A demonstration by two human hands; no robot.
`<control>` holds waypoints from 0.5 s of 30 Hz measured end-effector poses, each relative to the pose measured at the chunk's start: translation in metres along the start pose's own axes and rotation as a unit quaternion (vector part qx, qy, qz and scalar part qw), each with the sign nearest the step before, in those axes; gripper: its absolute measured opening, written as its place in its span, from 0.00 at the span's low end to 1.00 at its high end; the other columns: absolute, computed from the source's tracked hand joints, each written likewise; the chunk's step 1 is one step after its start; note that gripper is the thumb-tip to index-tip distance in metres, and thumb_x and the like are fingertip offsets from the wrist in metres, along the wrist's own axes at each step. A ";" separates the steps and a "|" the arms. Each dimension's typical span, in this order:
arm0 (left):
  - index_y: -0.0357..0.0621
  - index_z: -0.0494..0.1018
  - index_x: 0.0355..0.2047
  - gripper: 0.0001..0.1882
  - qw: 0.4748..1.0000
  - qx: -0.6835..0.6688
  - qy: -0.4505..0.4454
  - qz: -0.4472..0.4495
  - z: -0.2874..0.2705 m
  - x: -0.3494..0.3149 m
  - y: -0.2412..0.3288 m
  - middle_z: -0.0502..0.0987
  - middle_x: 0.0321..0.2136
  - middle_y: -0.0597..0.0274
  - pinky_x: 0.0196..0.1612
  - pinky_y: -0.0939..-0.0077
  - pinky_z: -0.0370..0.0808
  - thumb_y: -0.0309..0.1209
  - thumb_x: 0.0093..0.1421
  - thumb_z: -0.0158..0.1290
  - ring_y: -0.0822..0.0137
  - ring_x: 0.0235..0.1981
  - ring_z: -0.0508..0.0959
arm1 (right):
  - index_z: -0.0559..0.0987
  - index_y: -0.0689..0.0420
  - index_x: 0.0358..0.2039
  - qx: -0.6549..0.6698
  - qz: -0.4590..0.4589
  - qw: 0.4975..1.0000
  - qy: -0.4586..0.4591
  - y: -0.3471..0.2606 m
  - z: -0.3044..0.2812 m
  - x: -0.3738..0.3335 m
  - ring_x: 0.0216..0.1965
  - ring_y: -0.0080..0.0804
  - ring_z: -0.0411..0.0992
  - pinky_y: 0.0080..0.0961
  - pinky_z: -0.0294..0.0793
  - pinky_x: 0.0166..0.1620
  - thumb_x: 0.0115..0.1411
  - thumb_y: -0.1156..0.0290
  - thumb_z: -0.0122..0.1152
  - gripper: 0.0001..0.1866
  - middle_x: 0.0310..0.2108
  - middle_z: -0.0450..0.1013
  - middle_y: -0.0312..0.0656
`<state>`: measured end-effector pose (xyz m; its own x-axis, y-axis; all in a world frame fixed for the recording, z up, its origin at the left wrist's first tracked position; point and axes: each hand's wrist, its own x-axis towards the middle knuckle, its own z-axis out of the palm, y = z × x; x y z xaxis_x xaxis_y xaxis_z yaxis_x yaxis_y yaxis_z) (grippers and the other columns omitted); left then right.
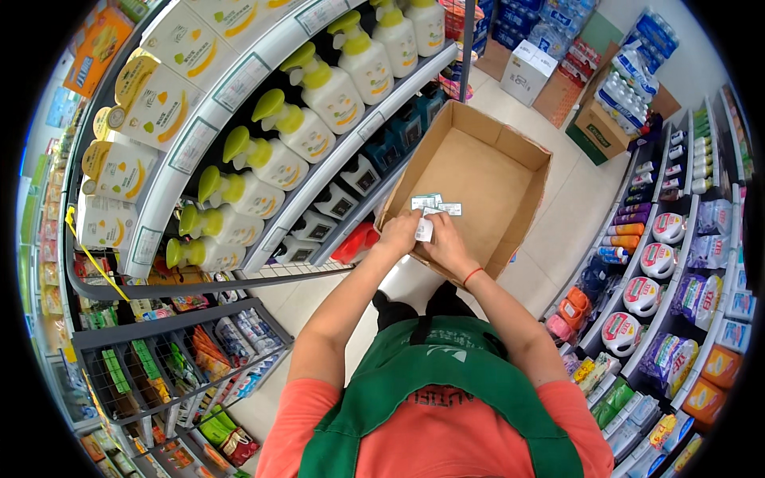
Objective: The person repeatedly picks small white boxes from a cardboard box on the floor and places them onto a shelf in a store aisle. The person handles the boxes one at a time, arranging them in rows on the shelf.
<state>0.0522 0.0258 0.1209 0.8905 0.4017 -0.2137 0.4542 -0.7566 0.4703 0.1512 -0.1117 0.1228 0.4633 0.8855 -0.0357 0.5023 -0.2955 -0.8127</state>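
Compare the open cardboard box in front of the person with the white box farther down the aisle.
The cardboard box is plain brown; the white box is white with dark print. The cardboard box stands open, flaps up, its inside bare apart from a few small labels; the white box looks shut. The cardboard box lies just beyond both hands; the white box sits far off, by the blue packs. Both are cartons in the same aisle.

Matt brown cardboard box [478,171], small paper labels [434,205], glossy plastic bottles [335,95]
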 end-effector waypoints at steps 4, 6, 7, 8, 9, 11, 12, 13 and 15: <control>0.44 0.68 0.49 0.24 0.998 0.011 -0.054 -0.013 -0.009 -0.008 0.007 0.76 0.45 0.43 0.47 0.50 0.76 0.23 0.50 0.58 0.42 0.45 0.79 | 0.69 0.58 0.54 -0.004 0.028 1.000 -0.012 -0.008 0.002 -0.015 0.53 0.56 0.68 0.44 0.72 0.53 0.50 0.75 0.66 0.29 0.53 0.64 0.51; 0.45 0.68 0.52 0.27 0.996 0.028 -0.080 -0.010 -0.015 -0.010 0.009 0.76 0.46 0.43 0.47 0.50 0.76 0.24 0.49 0.60 0.42 0.44 0.79 | 0.69 0.58 0.54 -0.006 0.032 0.999 0.009 -0.007 0.009 -0.021 0.53 0.56 0.68 0.44 0.73 0.53 0.50 0.75 0.66 0.29 0.53 0.64 0.51; 0.45 0.68 0.52 0.28 0.997 0.018 -0.073 -0.001 -0.018 -0.012 0.010 0.76 0.46 0.43 0.47 0.50 0.76 0.24 0.49 0.61 0.42 0.45 0.79 | 0.69 0.58 0.54 -0.007 0.035 0.999 0.020 -0.006 0.012 -0.022 0.52 0.56 0.68 0.44 0.73 0.52 0.49 0.75 0.66 0.29 0.53 0.64 0.51; 0.45 0.68 0.53 0.30 0.998 0.009 -0.065 0.008 -0.020 -0.015 0.011 0.76 0.46 0.43 0.48 0.51 0.76 0.24 0.48 0.61 0.42 0.45 0.79 | 0.69 0.58 0.54 -0.001 0.039 0.999 0.026 -0.005 0.013 -0.024 0.52 0.56 0.68 0.44 0.73 0.52 0.49 0.75 0.66 0.29 0.53 0.64 0.51; 0.45 0.69 0.54 0.31 0.998 0.000 -0.058 0.016 -0.023 -0.018 0.012 0.76 0.46 0.43 0.48 0.51 0.75 0.24 0.47 0.62 0.42 0.45 0.78 | 0.69 0.58 0.53 0.004 0.042 0.999 0.030 -0.006 0.014 -0.025 0.52 0.56 0.68 0.44 0.73 0.52 0.49 0.74 0.66 0.29 0.53 0.64 0.51; 0.44 0.69 0.54 0.31 0.998 -0.025 -0.031 0.055 -0.008 -0.018 -0.004 0.76 0.47 0.43 0.50 0.52 0.75 0.24 0.47 0.62 0.42 0.47 0.77 | 0.69 0.58 0.53 0.003 0.043 0.998 0.043 -0.009 0.017 -0.027 0.51 0.56 0.69 0.44 0.74 0.51 0.49 0.75 0.67 0.29 0.53 0.64 0.50; 0.43 0.70 0.54 0.31 0.996 -0.038 -0.018 0.077 -0.007 -0.017 -0.006 0.75 0.47 0.43 0.50 0.53 0.74 0.24 0.47 0.62 0.43 0.48 0.76 | 0.69 0.58 0.53 -0.005 0.042 0.998 0.053 -0.009 0.019 -0.028 0.50 0.56 0.70 0.45 0.75 0.49 0.49 0.75 0.67 0.29 0.53 0.64 0.50; 0.43 0.70 0.54 0.30 0.995 -0.049 -0.019 0.082 -0.005 -0.015 -0.006 0.75 0.47 0.43 0.51 0.53 0.74 0.23 0.47 0.62 0.43 0.49 0.76 | 0.69 0.58 0.53 -0.013 0.041 0.997 0.063 -0.008 0.020 -0.029 0.49 0.56 0.71 0.45 0.75 0.48 0.49 0.76 0.67 0.30 0.53 0.64 0.50; 0.42 0.71 0.53 0.29 0.993 -0.072 -0.023 0.091 -0.004 -0.012 -0.003 0.74 0.48 0.43 0.52 0.54 0.73 0.23 0.48 0.61 0.43 0.51 0.75 | 0.68 0.57 0.54 -0.015 0.043 0.995 0.092 -0.006 0.021 -0.033 0.49 0.56 0.71 0.46 0.76 0.47 0.49 0.76 0.67 0.30 0.53 0.64 0.50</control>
<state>0.0398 0.0253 0.1254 0.9594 0.2378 -0.1517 0.2797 -0.7322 0.6210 0.1173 -0.1313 0.1163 0.6299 0.7767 0.0046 0.4754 -0.3808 -0.7931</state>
